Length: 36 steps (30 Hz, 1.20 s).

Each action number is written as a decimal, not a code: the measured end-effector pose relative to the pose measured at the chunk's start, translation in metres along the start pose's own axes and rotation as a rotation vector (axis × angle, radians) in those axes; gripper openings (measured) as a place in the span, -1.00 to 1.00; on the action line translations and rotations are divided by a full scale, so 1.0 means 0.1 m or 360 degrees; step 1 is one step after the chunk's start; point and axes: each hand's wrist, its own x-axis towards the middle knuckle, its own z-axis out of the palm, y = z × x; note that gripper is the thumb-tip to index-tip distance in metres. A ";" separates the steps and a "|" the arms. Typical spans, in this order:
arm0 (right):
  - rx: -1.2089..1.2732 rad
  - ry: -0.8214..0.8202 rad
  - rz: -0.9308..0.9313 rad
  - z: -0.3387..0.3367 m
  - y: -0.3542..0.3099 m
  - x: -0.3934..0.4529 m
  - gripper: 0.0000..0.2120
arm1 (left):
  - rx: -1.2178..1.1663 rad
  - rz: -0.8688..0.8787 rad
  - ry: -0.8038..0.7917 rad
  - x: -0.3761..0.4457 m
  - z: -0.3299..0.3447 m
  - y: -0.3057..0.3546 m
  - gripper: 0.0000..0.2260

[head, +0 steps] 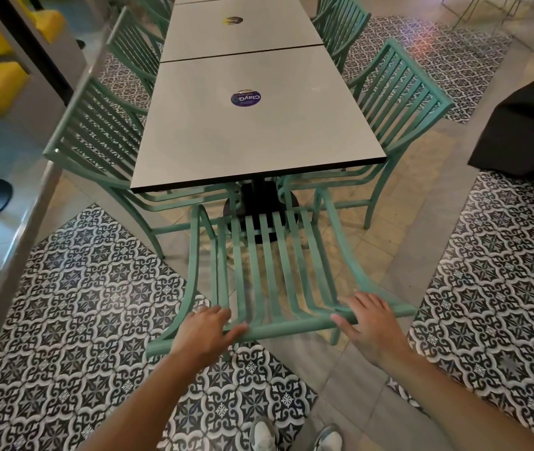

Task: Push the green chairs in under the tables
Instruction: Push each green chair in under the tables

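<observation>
Beyond both hands, 1 round purple sticker [246,98]; a 2nd yellow-rimmed sticker [232,20] farther off. Patterned floor tiles [96,307] spread beneath; 2 sneakers [295,436] behind; black drape [529,125] far right.

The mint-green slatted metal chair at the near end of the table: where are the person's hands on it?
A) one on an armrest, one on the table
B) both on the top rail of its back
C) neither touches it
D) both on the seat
B: the left hand and the right hand both rest on the top rail of the mint-green slatted metal chair, one near each end.
</observation>
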 end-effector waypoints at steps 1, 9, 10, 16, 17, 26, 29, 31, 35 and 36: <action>0.0068 0.0059 0.0036 -0.03 -0.03 0.01 -0.42 | 0.0008 -0.0028 0.0035 0.04 -0.05 -0.02 -0.47; 0.0079 0.0202 0.0273 -0.57 0.04 0.13 -0.53 | 0.0212 0.0281 0.0363 0.54 -0.74 0.60 -0.59; 0.0083 0.0226 0.0279 -0.65 0.10 0.12 -0.53 | 0.0247 0.0334 0.0358 0.61 -0.81 0.75 -0.57; 0.0044 0.0333 0.0402 -1.13 0.86 -0.07 -0.52 | 0.0287 0.0614 0.0328 0.97 -1.12 1.86 -0.56; 0.0045 0.0351 0.0407 -1.21 1.02 -0.08 -0.51 | 0.0302 0.0661 0.0340 1.01 -1.15 2.05 -0.57; 0.0205 0.0517 0.0314 -2.07 2.60 -0.02 -0.53 | 0.0306 0.0760 0.0479 1.66 -1.47 3.95 -0.62; 0.0230 0.0561 0.0234 -2.39 3.07 0.07 -0.53 | 0.0201 0.0749 0.0621 1.92 -1.54 4.45 -0.68; 0.0215 0.0566 0.0200 -2.58 3.33 0.19 -0.51 | 0.0132 0.0728 0.0704 2.12 -1.60 4.74 -0.71; 0.0164 0.0522 0.0125 -2.79 3.86 0.67 -0.51 | 0.0050 0.0645 0.0712 2.73 -1.69 5.20 -0.68; 0.0158 0.0512 0.0103 -2.83 3.99 0.83 -0.51 | 0.0054 0.0625 0.0699 2.94 -1.72 5.29 -0.67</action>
